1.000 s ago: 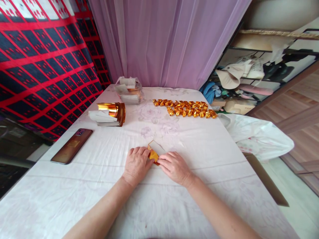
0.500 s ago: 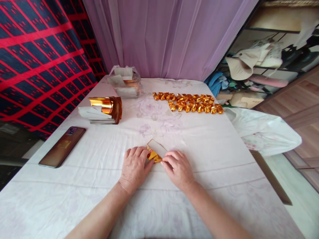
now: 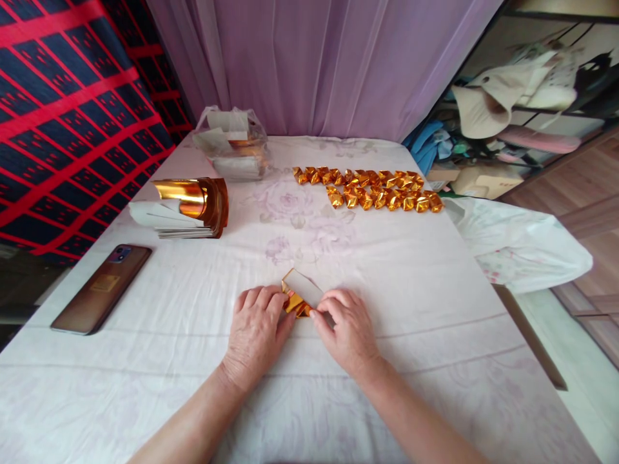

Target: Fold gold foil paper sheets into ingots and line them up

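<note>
Between my two hands, low over the table, is a partly folded sheet of gold foil paper (image 3: 297,303), its pale back showing on the upper flap. My left hand (image 3: 257,322) pinches its left side, thumb against the folded gold edge. On the other side, my right hand (image 3: 345,327) grips the lower right corner between thumb and fingers. Beyond them, two rows of folded gold paper pieces (image 3: 360,187) lie at the back right. A stack of gold paper sheets (image 3: 193,209), curled and pale-backed, rests at the back left.
A brown phone (image 3: 102,290) lies face down near the left edge of the cloth-covered table (image 3: 193,374). Behind the stack sits a clear plastic bag (image 3: 232,145) with more paper. A white bag (image 3: 527,241) and loaded shelves (image 3: 527,138) stand along the right.
The camera view has shifted slightly. Both hands keep hold of the gold paper at nearly the same spot, and its lower folded edge looks slightly different under the fingers.
</note>
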The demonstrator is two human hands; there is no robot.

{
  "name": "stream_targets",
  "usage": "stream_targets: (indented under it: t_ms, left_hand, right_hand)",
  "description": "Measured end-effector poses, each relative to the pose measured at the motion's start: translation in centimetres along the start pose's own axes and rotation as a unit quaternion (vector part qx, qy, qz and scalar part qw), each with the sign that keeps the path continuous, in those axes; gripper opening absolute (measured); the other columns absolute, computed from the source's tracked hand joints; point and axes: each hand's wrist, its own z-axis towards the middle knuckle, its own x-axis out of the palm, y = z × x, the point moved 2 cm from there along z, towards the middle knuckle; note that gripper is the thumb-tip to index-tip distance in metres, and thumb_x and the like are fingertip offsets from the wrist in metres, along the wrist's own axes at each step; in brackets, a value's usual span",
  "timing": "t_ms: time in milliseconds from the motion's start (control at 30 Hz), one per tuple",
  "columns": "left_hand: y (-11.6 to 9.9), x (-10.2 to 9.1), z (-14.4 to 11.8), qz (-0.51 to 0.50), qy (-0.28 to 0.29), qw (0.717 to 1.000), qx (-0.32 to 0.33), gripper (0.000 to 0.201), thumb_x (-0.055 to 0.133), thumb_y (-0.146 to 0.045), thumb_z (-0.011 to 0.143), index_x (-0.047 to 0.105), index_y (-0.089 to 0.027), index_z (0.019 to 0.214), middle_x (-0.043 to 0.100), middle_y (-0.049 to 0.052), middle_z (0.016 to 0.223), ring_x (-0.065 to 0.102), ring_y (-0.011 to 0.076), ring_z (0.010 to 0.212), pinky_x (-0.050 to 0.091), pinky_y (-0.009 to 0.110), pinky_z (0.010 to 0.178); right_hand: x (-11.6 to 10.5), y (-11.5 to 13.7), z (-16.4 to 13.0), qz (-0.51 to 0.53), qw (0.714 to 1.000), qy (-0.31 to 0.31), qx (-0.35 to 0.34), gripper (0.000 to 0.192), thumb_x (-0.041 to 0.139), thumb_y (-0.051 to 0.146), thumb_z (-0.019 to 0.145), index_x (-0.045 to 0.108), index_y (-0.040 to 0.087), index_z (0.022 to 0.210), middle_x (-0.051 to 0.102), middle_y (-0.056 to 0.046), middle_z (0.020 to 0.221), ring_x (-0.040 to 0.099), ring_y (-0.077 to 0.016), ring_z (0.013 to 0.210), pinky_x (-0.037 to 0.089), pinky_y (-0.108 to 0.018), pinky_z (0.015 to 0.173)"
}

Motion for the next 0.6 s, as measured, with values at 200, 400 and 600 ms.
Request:
stream_targets:
  t_ms: [200, 400, 600]
  left_hand:
    - [-0.07, -0.09, 0.03, 0.006, -0.001, 1.0, 0.002, 0.014, 0.057, -0.027, 0.092, 0.061, -0.019, 0.103, 0.067, 0.008, 0.105, 0.058, 0.0262, 0.094, 0.044, 0.044, 0.084]
    - [-0.26, -0.24, 0.11, 0.006, -0.005, 1.0, 0.001, 0.017, 0.057, -0.032, 0.093, 0.062, -0.019, 0.102, 0.067, 0.009, 0.105, 0.058, 0.0264, 0.093, 0.045, 0.045, 0.085]
    - [-0.41, 0.09, 0.15, 0.024, 0.005, 1.0, -0.004, 0.03, 0.059, -0.046, 0.091, 0.062, -0.018, 0.1, 0.066, 0.01, 0.105, 0.058, 0.029, 0.095, 0.044, 0.048, 0.086]
  right_hand:
    - [0.09, -0.03, 0.06, -0.011, 1.0, -0.001, 0.001, 0.01, 0.061, 0.021, 0.087, 0.058, 0.021, 0.077, 0.063, -0.004, 0.087, 0.057, -0.0205, 0.085, 0.039, -0.034, 0.076]
    - [0.13, 0.04, 0.18, -0.016, 1.0, 0.003, 0.005, 0.011, 0.062, 0.021, 0.085, 0.057, 0.021, 0.076, 0.062, -0.003, 0.085, 0.056, -0.0206, 0.084, 0.038, -0.034, 0.075]
    - [0.24, 0.0, 0.21, -0.015, 1.0, 0.002, 0.007, 0.011, 0.064, 0.019, 0.084, 0.057, 0.021, 0.075, 0.062, -0.003, 0.084, 0.056, -0.0203, 0.082, 0.038, -0.034, 0.073]
